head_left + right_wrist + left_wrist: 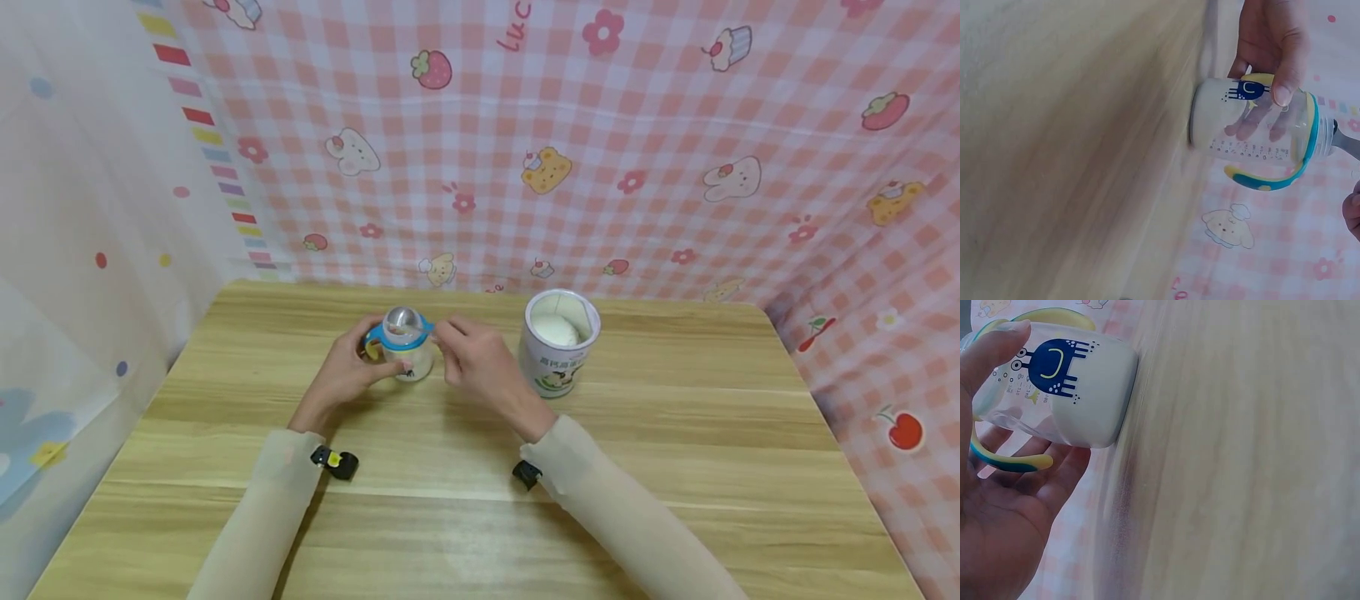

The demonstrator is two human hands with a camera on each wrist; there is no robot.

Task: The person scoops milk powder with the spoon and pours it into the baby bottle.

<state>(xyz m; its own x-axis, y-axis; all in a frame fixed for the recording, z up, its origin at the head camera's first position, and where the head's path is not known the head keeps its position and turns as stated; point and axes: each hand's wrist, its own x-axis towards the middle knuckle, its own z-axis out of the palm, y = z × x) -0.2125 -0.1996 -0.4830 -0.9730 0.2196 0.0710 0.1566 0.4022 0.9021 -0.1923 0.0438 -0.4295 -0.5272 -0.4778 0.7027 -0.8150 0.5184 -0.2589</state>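
A clear baby bottle (415, 363) with blue-and-yellow handles stands upright on the table, uncapped, white contents in its lower part. My left hand (341, 367) holds it from the left, thumb across the front and fingers behind. In the left wrist view a blue crab-like print shows on the bottle (1100, 381). My right hand (480, 367) pinches the handle of a metal spoon (402, 319), whose bowl is over the bottle's mouth. The right wrist view shows part of the spoon (1346, 142) at the bottle's neck; only some fingertips of that hand appear there.
An opened milk powder can (531, 358) with white contents stands just right of my right hand. The wooden table (675, 467) meets a pink checked cloth (480, 150) at the back. Patterned cloth also hangs at both sides.
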